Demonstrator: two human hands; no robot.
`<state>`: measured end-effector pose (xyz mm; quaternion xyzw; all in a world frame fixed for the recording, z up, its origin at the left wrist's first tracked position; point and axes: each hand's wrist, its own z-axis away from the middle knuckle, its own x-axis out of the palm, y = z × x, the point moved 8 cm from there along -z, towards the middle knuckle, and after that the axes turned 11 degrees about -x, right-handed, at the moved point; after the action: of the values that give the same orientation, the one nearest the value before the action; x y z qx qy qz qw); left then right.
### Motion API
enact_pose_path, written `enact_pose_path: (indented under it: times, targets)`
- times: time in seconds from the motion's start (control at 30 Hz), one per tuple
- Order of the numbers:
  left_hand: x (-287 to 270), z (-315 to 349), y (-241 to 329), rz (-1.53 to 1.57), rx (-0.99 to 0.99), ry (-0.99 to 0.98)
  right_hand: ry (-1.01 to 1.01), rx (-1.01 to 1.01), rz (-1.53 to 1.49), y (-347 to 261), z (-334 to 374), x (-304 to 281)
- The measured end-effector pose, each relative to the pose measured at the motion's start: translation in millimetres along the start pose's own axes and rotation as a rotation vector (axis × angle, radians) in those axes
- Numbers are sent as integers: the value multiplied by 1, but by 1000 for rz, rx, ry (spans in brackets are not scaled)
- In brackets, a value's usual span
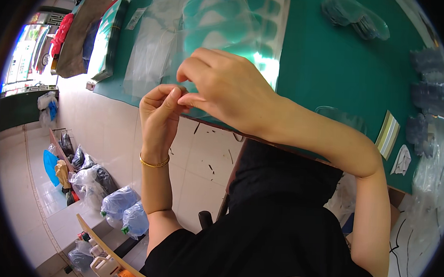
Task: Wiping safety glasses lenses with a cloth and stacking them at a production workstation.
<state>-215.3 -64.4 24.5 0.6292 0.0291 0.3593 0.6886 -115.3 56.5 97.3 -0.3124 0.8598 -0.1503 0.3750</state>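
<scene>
My left hand [160,108], with a gold bracelet at the wrist, is raised at the front edge of the green table [333,84]. My right hand [227,84] reaches across from the right, and its thumb and fingertips meet those of the left. Both hands are closed in a pinch. Whatever lies between the fingertips is too small or hidden to name. Just beyond them is a clear plastic sheet [281,22] with rounded cut-out shapes, partly covered by the right hand. Thin clear plastic film [149,56] lies flat to its left.
A stack of glossy sheets [104,44] stands at the table's left end. Curved clear plastic pieces [358,18] lie at the far right. Nearer on the right are a pale strip [388,133] and a crumpled white cloth [402,160]. Bagged goods [120,203] sit on the floor at left.
</scene>
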Motion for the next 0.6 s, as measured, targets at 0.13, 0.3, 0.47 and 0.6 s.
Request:
enact_pose_path:
  times: [0.13, 0.3, 0.47, 0.6]
  targets:
    - [7, -2, -7, 7, -5, 27, -62, 67, -19, 4, 7, -5]
    - [19, -3, -9, -69, 23, 1, -93, 236, -305, 23, 15, -4]
    - [0, 11, -22, -277, -119, 211, -7, 476, -256, 70, 38, -42]
    - [-35, 34, -28, -488, -187, 476, 301, 603, -287, 117, 82, -116]
